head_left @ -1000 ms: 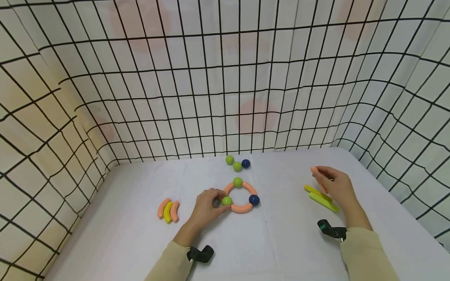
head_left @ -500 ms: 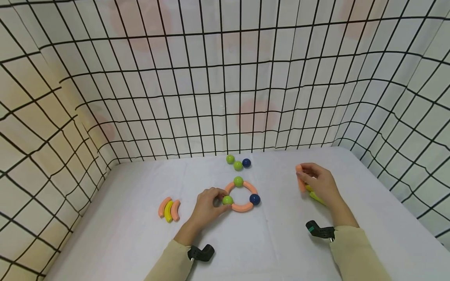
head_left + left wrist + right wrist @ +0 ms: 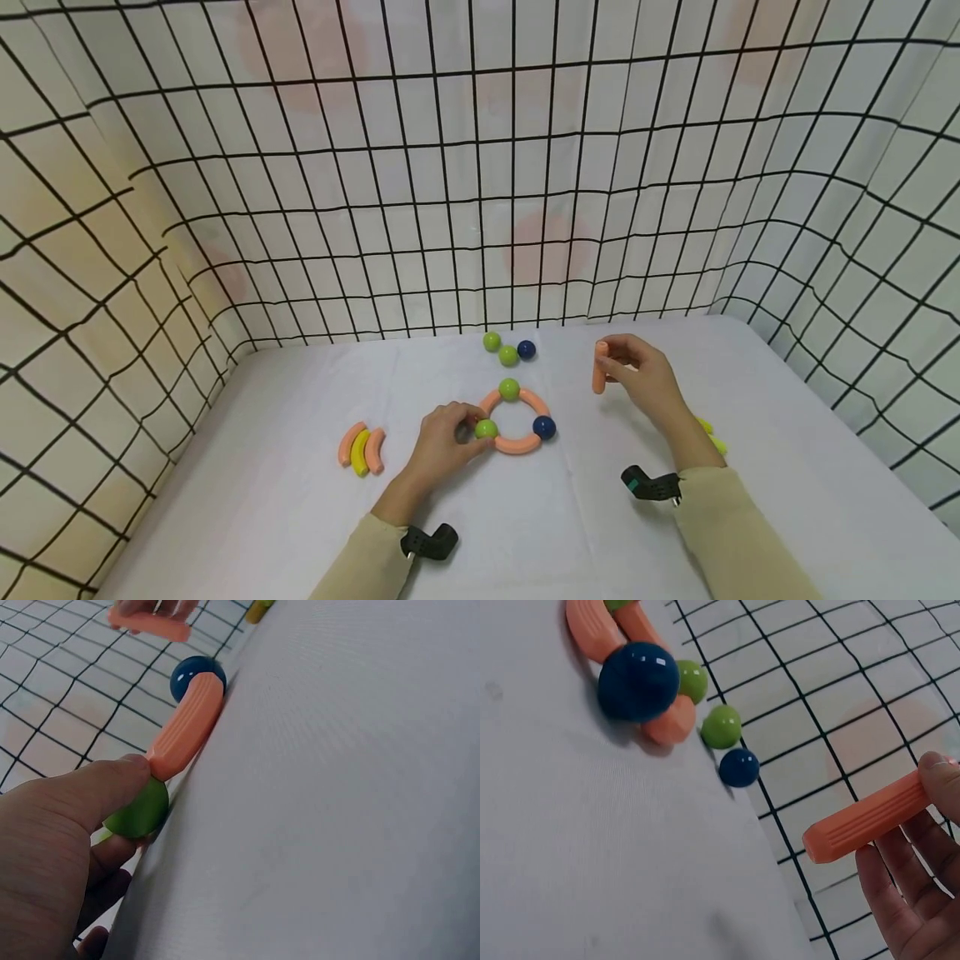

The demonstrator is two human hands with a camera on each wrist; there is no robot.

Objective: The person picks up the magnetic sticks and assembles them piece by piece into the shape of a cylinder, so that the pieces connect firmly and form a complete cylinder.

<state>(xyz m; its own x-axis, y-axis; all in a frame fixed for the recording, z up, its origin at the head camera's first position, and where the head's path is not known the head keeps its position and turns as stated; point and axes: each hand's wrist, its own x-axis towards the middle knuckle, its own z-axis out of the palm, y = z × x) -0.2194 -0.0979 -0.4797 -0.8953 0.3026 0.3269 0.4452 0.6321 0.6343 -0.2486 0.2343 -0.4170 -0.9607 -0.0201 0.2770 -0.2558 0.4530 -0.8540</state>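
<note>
Right hand (image 3: 641, 375) pinches a straight orange rod (image 3: 600, 367), held upright above the table (image 3: 585, 533), right of the ring (image 3: 516, 417). The ring lies at table centre: orange arcs joined by two green balls and a blue ball (image 3: 543, 427). Left hand (image 3: 442, 437) grips the ring's near green ball (image 3: 486, 429) between thumb and fingers; the fingertips are partly hidden behind it. Three loose balls (image 3: 507, 348) sit near the mesh wall (image 3: 300, 208). Three spare arcs (image 3: 361, 447) lie to the left. Yellow pieces (image 3: 711, 435) are mostly hidden behind the right wrist.
</note>
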